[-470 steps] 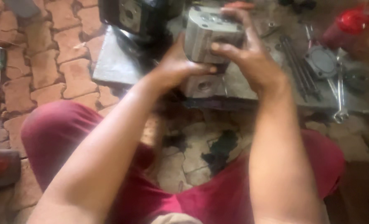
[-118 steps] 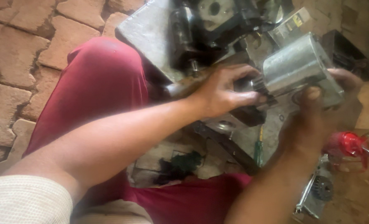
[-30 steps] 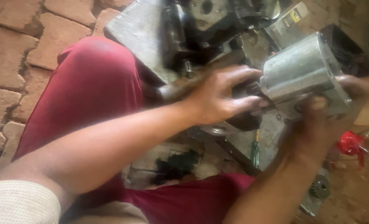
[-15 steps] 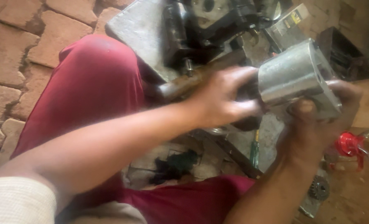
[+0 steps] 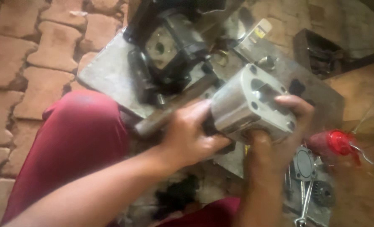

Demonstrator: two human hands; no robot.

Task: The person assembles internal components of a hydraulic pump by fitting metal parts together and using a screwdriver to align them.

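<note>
Both hands hold a grey cast-metal housing block (image 5: 248,107) above my lap. Its end face, with a figure-eight bore and bolt holes, is turned up and to the right. My left hand (image 5: 191,136) is closed over the block's dark near end. My right hand (image 5: 281,136) cups the block from below, thumb against its lower edge and fingers curled over the end face. A dull metal bar (image 5: 170,110) runs diagonally under my left hand; whether that hand touches it is unclear.
A black machine body (image 5: 166,46) sits on a grey metal plate (image 5: 105,77) on the brick paving (image 5: 31,63). A red oil can (image 5: 334,143), a small cover plate (image 5: 305,164), a gear (image 5: 323,194) and a wrench (image 5: 304,204) lie at right. My red-trousered leg (image 5: 77,138) is below.
The block has been turned in my hands, so its bored end face now shows more fully. Both hands keep their grip; the view has shifted slightly.
</note>
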